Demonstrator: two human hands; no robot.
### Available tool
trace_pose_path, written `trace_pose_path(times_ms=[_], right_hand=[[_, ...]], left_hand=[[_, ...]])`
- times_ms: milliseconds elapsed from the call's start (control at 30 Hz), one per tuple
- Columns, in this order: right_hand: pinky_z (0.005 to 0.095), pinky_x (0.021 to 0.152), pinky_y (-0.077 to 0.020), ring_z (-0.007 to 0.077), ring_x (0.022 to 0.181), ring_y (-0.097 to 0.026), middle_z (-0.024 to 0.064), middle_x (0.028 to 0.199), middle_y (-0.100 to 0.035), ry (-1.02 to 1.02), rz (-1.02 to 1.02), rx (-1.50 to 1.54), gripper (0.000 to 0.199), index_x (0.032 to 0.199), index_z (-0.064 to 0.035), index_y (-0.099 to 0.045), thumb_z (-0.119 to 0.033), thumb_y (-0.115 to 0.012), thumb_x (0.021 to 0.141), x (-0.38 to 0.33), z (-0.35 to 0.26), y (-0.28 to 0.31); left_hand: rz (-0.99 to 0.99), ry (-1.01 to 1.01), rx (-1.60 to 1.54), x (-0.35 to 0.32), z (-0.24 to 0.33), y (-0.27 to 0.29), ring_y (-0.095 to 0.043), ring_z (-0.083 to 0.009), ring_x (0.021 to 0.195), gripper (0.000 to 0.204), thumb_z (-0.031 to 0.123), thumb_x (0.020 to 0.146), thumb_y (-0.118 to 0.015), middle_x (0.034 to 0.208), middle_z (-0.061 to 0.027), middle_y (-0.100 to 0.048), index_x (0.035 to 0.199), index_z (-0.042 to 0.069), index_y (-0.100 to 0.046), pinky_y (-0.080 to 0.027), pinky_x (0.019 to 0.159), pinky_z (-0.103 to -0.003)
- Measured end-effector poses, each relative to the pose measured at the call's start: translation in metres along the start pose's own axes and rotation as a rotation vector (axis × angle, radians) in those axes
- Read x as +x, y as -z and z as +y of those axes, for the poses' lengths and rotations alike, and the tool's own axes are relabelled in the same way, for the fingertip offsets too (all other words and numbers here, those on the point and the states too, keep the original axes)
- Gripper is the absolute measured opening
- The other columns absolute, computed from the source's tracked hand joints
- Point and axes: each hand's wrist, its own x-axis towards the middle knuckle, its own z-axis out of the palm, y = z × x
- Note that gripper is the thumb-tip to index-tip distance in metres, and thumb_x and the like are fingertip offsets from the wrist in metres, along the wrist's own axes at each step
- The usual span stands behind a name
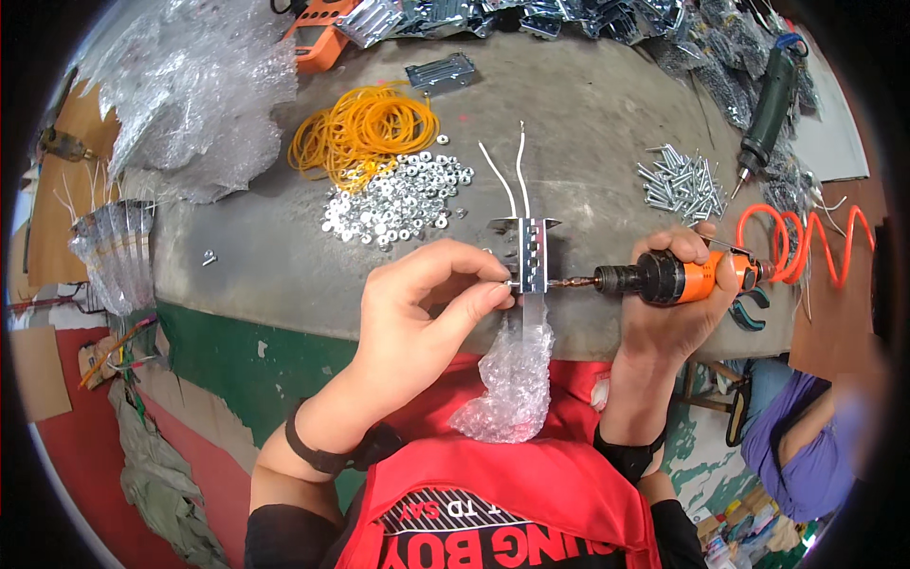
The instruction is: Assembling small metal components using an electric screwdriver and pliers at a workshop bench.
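Note:
My right hand (678, 284) is wrapped round an orange and black air screwdriver (675, 278), held level. Its bit meets the right side of a metal bracket (533, 254) at the table's near edge. On the bracket's left side, my left hand (427, 308) pinches a small silver fastener (513, 284) between thumb and forefinger; most of it is hidden by the fingertips. Two white wires (520, 175) stick out from the far end of the bracket. A flat strip in bubble wrap (517, 379) hangs from its near end over my red apron.
Beyond lie loose nuts (393, 204), yellow rubber bands (365, 128) and a screw pile (684, 183). A dark green screwdriver (770, 109), coiled orange hose (782, 242) and pliers (749, 311) are to the right. Bubble wrap (204, 90) fills the far left. Another person's purple sleeve (787, 436) shows lower right.

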Motion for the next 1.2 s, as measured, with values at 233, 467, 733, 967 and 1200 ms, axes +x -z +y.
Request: trace_pose_path(times_ms=[233,467,733,967,1200], right_hand=[[0.0382,0.086,-0.0464,0.0156,0.077,-0.054,0.0004,0.079,-0.051,-0.034,0.016,0.013,0.027,0.107,-0.0094,-0.053,-0.026,-0.058,0.086,-0.001,0.002,-0.002],[0.0382,0.086,-0.0455,0.0154,0.075,-0.051,0.0004,0.079,-0.049,-0.034,-0.022,0.108,0.026,0.106,-0.0096,-0.052,-0.024,-0.060,0.085,-0.004,0.001,0.003],[0.0377,0.085,-0.0450,0.0150,0.073,-0.048,-0.0006,0.078,-0.047,-0.042,0.010,0.136,0.025,0.103,-0.0093,-0.052,-0.022,-0.061,0.085,-0.003,0.002,-0.003],[0.0363,0.081,-0.0442,0.0124,0.069,-0.041,-0.0031,0.074,-0.040,-0.051,-0.024,0.241,0.021,0.100,-0.0098,-0.052,-0.021,-0.060,0.084,-0.003,0.003,-0.001],[0.0355,0.080,-0.0442,0.0112,0.069,-0.041,-0.0038,0.074,-0.039,-0.045,-0.014,0.251,0.022,0.099,-0.0104,-0.050,-0.022,-0.060,0.083,-0.004,0.004,-0.003]], left_hand=[[-0.008,-0.009,0.134,0.000,0.004,0.005,-0.067,-0.0171,0.082,0.012,-0.007,0.084,-0.065,0.091,-0.0101,-0.065,0.096,-0.006,-0.062,-0.055,0.074,-0.027],[-0.014,-0.043,0.085,0.004,0.000,0.003,-0.067,-0.0149,0.075,0.008,-0.006,0.081,-0.068,0.086,-0.0104,-0.067,0.089,-0.005,-0.067,-0.053,0.064,-0.024],[-0.014,-0.194,0.163,0.007,-0.004,-0.002,-0.066,-0.0161,0.068,0.007,-0.009,0.079,-0.065,0.078,-0.0103,-0.064,0.085,-0.005,-0.064,-0.051,0.058,-0.026],[-0.050,-0.297,0.314,0.012,-0.001,-0.005,-0.061,-0.0182,0.061,0.010,-0.011,0.077,-0.065,0.073,-0.0111,-0.060,0.082,-0.003,-0.061,-0.047,0.054,-0.027],[-0.060,-0.415,0.471,0.015,0.001,-0.006,-0.057,-0.0229,0.057,0.012,-0.008,0.073,-0.067,0.071,-0.0115,-0.056,0.081,-0.001,-0.061,-0.044,0.049,-0.029]])
